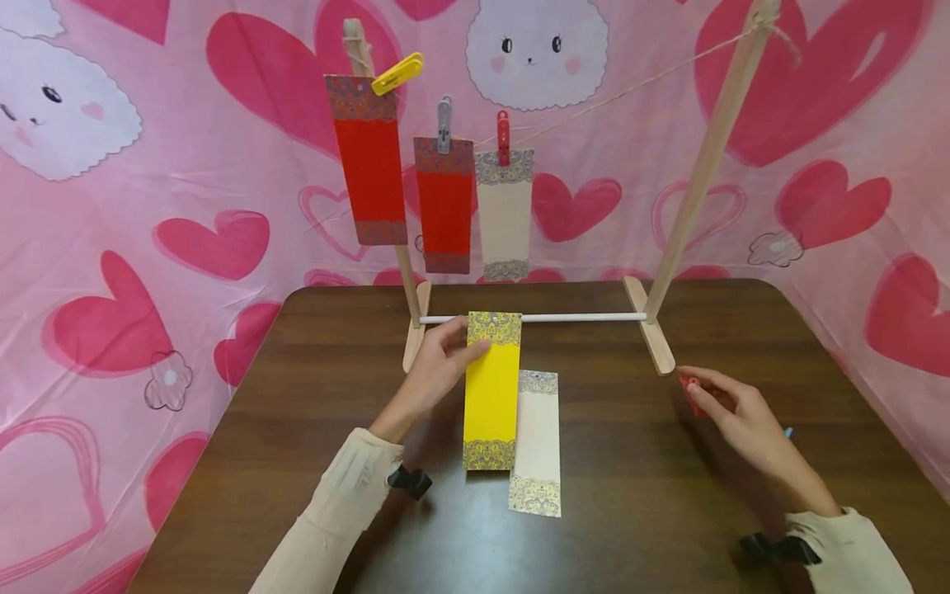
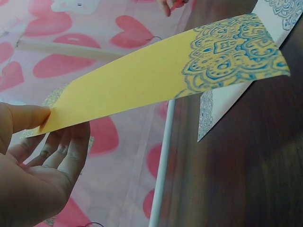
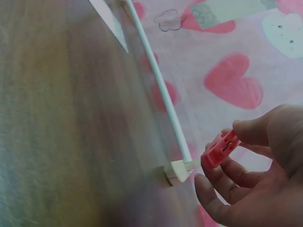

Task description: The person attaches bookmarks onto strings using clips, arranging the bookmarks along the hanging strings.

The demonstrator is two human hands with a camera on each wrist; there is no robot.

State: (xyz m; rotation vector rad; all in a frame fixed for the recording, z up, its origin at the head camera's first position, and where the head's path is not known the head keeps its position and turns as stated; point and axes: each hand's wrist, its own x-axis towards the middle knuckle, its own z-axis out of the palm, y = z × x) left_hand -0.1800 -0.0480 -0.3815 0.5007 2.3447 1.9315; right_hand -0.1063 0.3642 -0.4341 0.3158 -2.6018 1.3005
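My left hand [image 1: 438,363] pinches a yellow bookmark [image 1: 491,392] near its upper patterned end, thumb in front and fingers behind. The bookmark is raised off the table and tilted, as the left wrist view shows. Partly behind it, a white bookmark [image 1: 538,445] with patterned ends lies on the table. Over the table's right side, my right hand [image 1: 750,417] holds a red clothespin [image 3: 220,150] between thumb and fingers. Two red bookmarks [image 1: 374,177] and a white bookmark [image 1: 506,214] hang at the back, held by yellow [image 1: 398,74], grey [image 1: 444,125] and red [image 1: 503,139] clothespins.
A wooden stand with two posts [image 1: 701,173], flat feet [image 1: 651,338] and a white crossbar [image 1: 582,317] stands at the table's back. Its string [image 1: 631,88] slopes between the posts. A small blue tip [image 1: 788,432] shows beside my right wrist. Behind hangs a pink heart-print cloth [image 1: 211,157].
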